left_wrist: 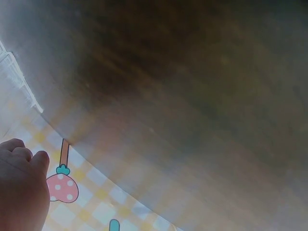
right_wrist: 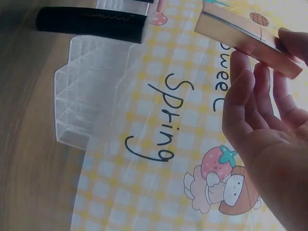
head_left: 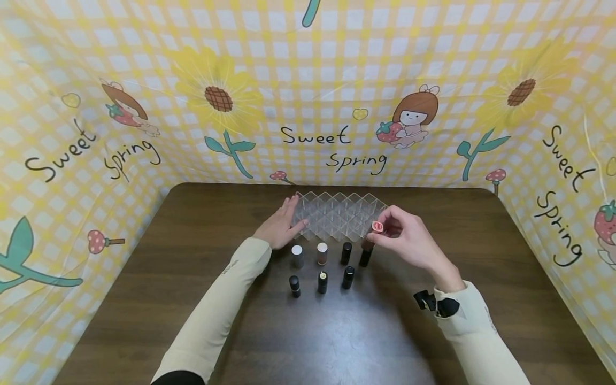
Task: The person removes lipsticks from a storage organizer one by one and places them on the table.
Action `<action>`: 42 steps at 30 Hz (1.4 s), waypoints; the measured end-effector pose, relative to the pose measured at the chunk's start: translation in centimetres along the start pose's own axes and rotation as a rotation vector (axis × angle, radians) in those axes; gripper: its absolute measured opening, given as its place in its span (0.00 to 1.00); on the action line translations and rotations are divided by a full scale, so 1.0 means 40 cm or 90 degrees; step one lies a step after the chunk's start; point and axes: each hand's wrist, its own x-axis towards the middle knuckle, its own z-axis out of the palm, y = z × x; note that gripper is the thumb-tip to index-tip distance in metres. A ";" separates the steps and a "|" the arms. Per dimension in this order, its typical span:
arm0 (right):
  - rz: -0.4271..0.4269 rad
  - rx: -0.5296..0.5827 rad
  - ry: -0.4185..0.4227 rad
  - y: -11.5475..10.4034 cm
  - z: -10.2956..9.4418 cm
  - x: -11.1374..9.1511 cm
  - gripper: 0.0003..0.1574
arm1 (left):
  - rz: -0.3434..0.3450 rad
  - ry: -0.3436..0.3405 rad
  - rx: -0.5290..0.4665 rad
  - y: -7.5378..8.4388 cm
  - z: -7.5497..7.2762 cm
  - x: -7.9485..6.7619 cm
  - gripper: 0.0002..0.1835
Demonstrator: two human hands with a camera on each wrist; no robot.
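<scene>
A clear acrylic organizer [head_left: 332, 216] with diamond-shaped compartments stands toward the back of the table. My left hand [head_left: 280, 224] rests against its left end, fingers extended. In the left wrist view only part of that hand [left_wrist: 21, 187] shows. Near the organizer's right front corner, my right hand [head_left: 409, 238] pinches a lipstick [head_left: 377, 227] with a red-marked end. The right wrist view shows this lipstick [right_wrist: 250, 41] as a squared, copper-coloured tube between thumb and fingers. Close by stands a black lipstick tube [right_wrist: 91, 24] with faint lettering.
Several lipsticks stand in two rows before the organizer, among them a white-topped one [head_left: 297, 256], a pinkish one [head_left: 322, 253] and a black one [head_left: 348, 277]. A yellow checked cloth [head_left: 308, 80] rises behind and beside the brown table [head_left: 337, 342].
</scene>
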 end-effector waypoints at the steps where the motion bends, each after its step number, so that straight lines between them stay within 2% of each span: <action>1: 0.002 -0.001 -0.002 0.002 -0.002 -0.005 0.16 | 0.000 -0.001 0.000 0.001 0.000 0.000 0.45; 14: -0.004 -0.013 -0.012 0.027 -0.005 -0.039 0.15 | 0.004 -0.002 -0.008 -0.007 0.003 0.004 0.46; 28: 0.012 -0.012 -0.056 0.089 0.030 -0.085 0.14 | 0.014 -0.002 -0.003 -0.002 0.003 0.015 0.47; 42: 0.024 0.013 -0.106 0.130 0.076 -0.100 0.13 | -0.002 -0.007 -0.006 -0.005 0.002 0.005 0.45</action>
